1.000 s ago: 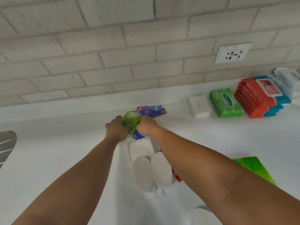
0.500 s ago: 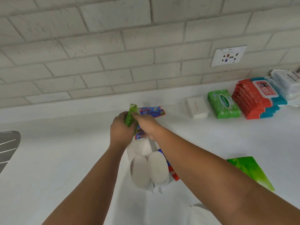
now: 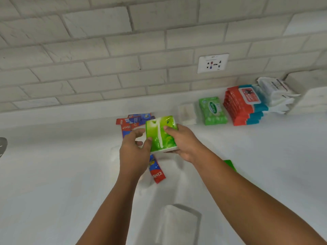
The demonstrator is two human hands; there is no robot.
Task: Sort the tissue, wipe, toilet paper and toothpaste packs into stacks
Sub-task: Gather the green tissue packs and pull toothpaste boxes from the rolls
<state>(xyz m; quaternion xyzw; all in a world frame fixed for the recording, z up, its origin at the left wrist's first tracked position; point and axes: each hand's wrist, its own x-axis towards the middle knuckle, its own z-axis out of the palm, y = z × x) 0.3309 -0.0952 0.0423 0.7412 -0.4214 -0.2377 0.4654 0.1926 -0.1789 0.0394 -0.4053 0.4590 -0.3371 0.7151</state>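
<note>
- My right hand [image 3: 184, 142] grips the green tissue pack [image 3: 161, 133] from its right side, thumb on its top face and fingers curled under it, so it is clamped and raised above the white counter [image 3: 53, 174].
- My left hand [image 3: 134, 152] meets the same pack at its left edge, thumb pressed on the near corner and fingers bent behind it.
- Red and blue toothpaste boxes [image 3: 134, 121] lie on the counter behind the pack, and another toothpaste box [image 3: 156, 173] pokes out below my left hand.
- Along the tiled wall [image 3: 123, 50] to the right sit a white pack [image 3: 187, 113], a green wipe pack [image 3: 212, 110], a stack of red and blue wipe packs [image 3: 242, 106] and white packs [image 3: 276, 92].
- A green corner [image 3: 230, 165] shows beside my right forearm.
- A white pack [image 3: 177, 225] lies near me, blurred.
</note>
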